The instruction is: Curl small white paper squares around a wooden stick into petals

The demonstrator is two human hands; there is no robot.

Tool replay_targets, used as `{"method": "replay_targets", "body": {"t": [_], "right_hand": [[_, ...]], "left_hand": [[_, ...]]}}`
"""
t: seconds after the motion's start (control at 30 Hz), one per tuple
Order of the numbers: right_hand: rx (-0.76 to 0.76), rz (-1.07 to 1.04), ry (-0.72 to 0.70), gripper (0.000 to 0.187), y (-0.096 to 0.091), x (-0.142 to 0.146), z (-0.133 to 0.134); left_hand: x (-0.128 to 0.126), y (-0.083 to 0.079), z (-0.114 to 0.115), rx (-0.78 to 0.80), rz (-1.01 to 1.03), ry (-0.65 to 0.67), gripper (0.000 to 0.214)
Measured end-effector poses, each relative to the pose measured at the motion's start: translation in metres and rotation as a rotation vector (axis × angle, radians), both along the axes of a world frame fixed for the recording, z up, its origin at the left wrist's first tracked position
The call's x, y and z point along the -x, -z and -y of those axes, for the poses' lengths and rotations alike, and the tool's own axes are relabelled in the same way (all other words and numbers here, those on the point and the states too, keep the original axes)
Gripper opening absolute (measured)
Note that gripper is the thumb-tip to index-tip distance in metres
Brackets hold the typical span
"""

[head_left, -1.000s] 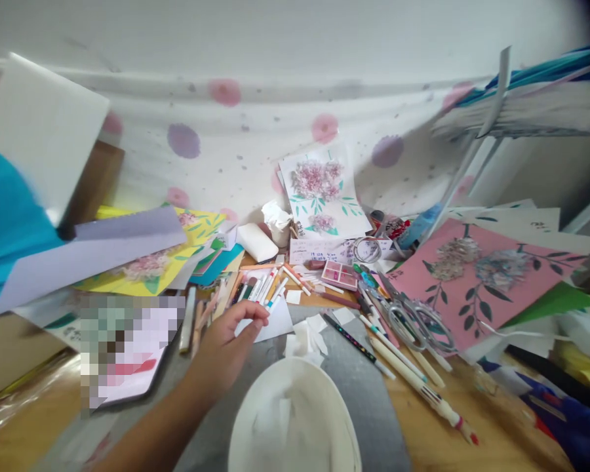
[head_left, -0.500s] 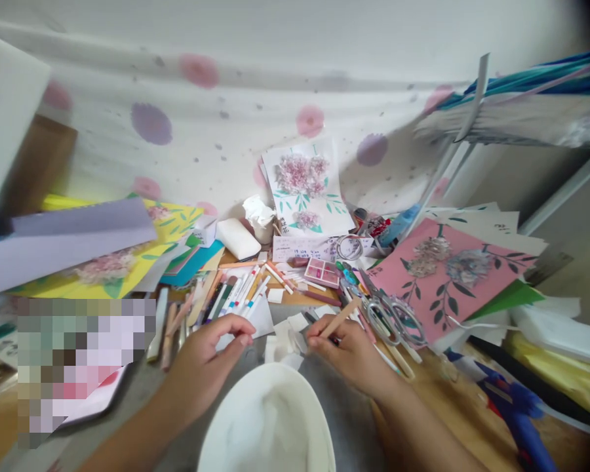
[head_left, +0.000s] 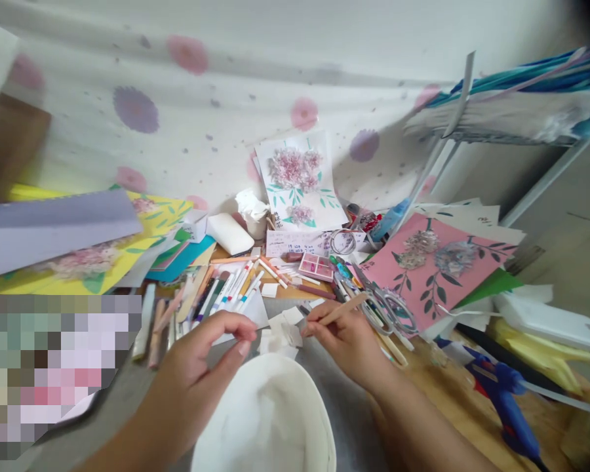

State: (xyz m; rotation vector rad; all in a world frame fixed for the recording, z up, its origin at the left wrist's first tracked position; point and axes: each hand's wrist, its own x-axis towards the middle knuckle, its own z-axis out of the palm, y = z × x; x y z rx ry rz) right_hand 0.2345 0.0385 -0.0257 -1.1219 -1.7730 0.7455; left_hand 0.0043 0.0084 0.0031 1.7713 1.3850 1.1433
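My right hand (head_left: 351,344) is closed around a flat wooden craft stick (head_left: 345,308), which slants up to the right from its fingers. Thumb and forefinger of my left hand (head_left: 191,367) are brought together in a pinch; whatever lies between them, if anything, is too small to make out. Between and below both hands stands a white bowl (head_left: 214,426) with pale content inside. Small white paper pieces (head_left: 280,333) lie just beyond its far rim, close to my right fingertips.
Markers (head_left: 236,288) and sticks lie behind my left hand. Scissors (head_left: 391,311) rest beside a pink flower picture (head_left: 447,269) on the right. A blue glue gun (head_left: 506,393) lies at the right front. A flower picture (head_left: 299,177) stands at the back.
The view has shifted slightly to the right. My left hand sits a little higher against the bowl's rim, still pinched. My right hand keeps the craft stick, now tilted flatter.
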Motion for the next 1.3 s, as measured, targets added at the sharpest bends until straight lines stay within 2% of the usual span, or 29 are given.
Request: {"method": "replay_targets", "body": {"t": [0.17,0.23,0.37,0.47,0.67,0.8,0.87,0.97,1.07,1.17,1.3], "right_hand": [[0.022,-0.173,-0.018,0.014,-0.015,0.004,0.020],[0.021,-0.142,-0.012,0.013,-0.015,0.004,0.018],[0.020,-0.007,-0.057,0.005,-0.003,0.004,0.004],[0.019,0.058,-0.076,0.010,0.009,0.006,-0.004],[0.031,0.026,-0.011,0.017,0.022,0.006,-0.012],[0.090,-0.152,0.045,0.011,0.019,0.004,-0.016],[0.132,-0.287,0.048,0.016,0.012,0.003,-0.014],[0.184,-0.503,0.031,0.027,-0.002,0.005,-0.004],[0.216,-0.660,0.001,0.033,-0.017,0.012,0.013],[0.279,-0.850,-0.061,0.030,-0.024,0.022,0.027],[0.397,-1.054,-0.100,0.023,-0.023,0.035,0.035]], "left_hand": [[-0.007,0.003,0.009,-0.097,0.073,0.069,0.018],[-0.008,0.005,0.009,-0.102,0.067,0.073,0.017],[-0.004,0.006,0.005,-0.091,0.033,0.042,0.016],[0.000,0.006,0.001,-0.083,-0.027,0.076,0.017],[-0.003,0.002,0.000,-0.077,0.003,0.010,0.013],[-0.001,0.002,-0.001,-0.068,-0.026,0.003,0.015],[0.001,0.003,-0.003,-0.041,-0.040,0.009,0.016],[0.003,0.003,-0.002,-0.003,-0.028,0.034,0.020],[0.000,0.001,0.002,0.012,0.068,0.093,0.028],[-0.002,-0.001,0.008,0.020,0.121,0.145,0.034],[-0.001,-0.002,0.012,-0.018,0.057,0.133,0.032]]}}
